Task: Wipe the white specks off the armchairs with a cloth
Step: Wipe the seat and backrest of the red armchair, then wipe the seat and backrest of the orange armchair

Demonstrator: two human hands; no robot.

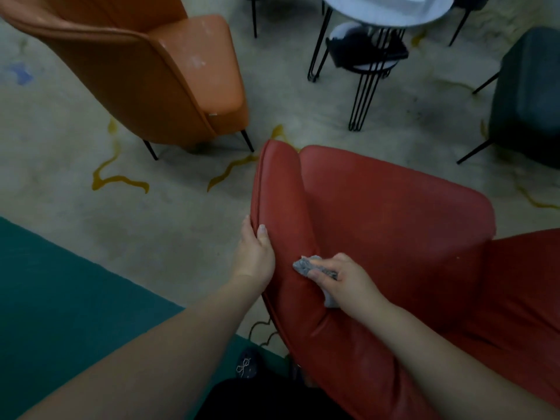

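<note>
Gripping the rolled edge of the red armchair (378, 213), the left hand (256, 253) has its fingers curled over the outside of the wing and its thumb pressed on the inner face, most likely to steady the padding and pull it taut so the surface does not give way under rubbing. The right hand (342, 280) is closed around a bunched grey cloth (304, 266), pinching it between thumb and fingers so that a small wad sticks out past the fingertips; that wad is pressed onto the inner side of the wing, just beside the left hand, right in the crease where the side meets the seat. Bunching the cloth this way probably gives a firm point for working into the fold. Farther off, well apart on the carpet (75, 183), an orange armchair (169, 71) shows pale specks on its seat, so it seems not yet cleaned
</note>
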